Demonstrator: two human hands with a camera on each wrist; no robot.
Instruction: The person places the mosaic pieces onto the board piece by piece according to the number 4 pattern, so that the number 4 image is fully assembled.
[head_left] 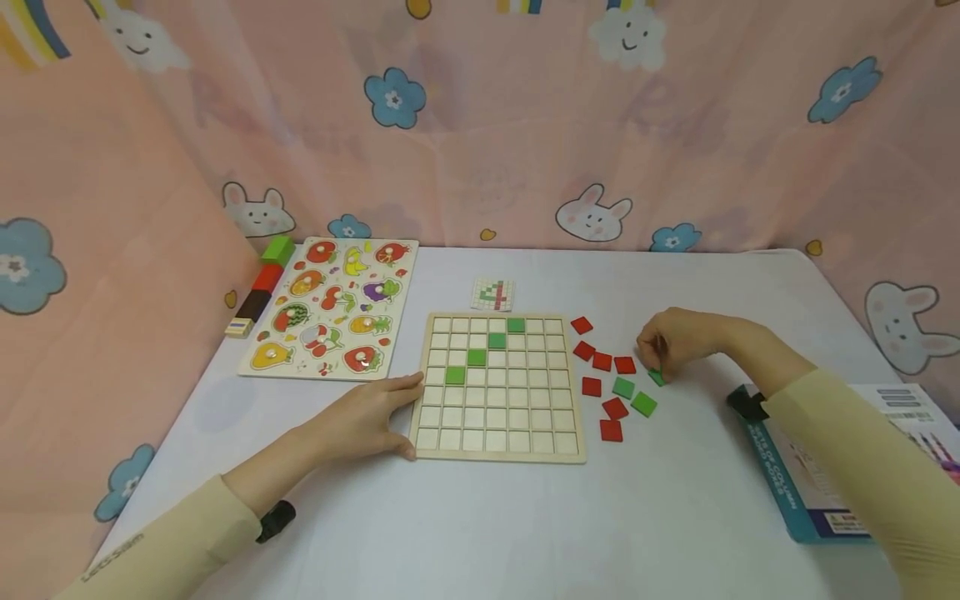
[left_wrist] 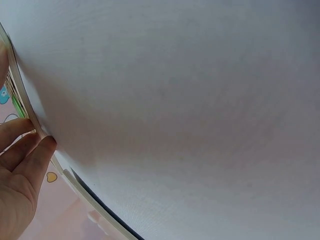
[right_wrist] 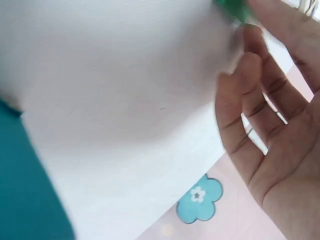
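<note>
A square wooden grid board [head_left: 498,458] lies flat on the table, with several green tiles [head_left: 476,357] set in a diagonal line of its squares. My left hand [head_left: 360,421] rests against the board's left edge, fingers extended and thumb by the near corner. At the right, my right hand [head_left: 678,340] pinches a green square tile [head_left: 657,377] at the tabletop; in the right wrist view this tile [right_wrist: 232,7] is blurred at the top. Loose red tiles [head_left: 591,387] and two more green tiles [head_left: 643,404] lie between the board and my right hand.
A small pattern card [head_left: 492,295] lies behind the board. At the back left are a fruit puzzle board [head_left: 345,325] and a row of coloured blocks [head_left: 267,277]. A teal-edged box [head_left: 783,483] lies under my right forearm. A patterned pink curtain [head_left: 480,150] surrounds the table.
</note>
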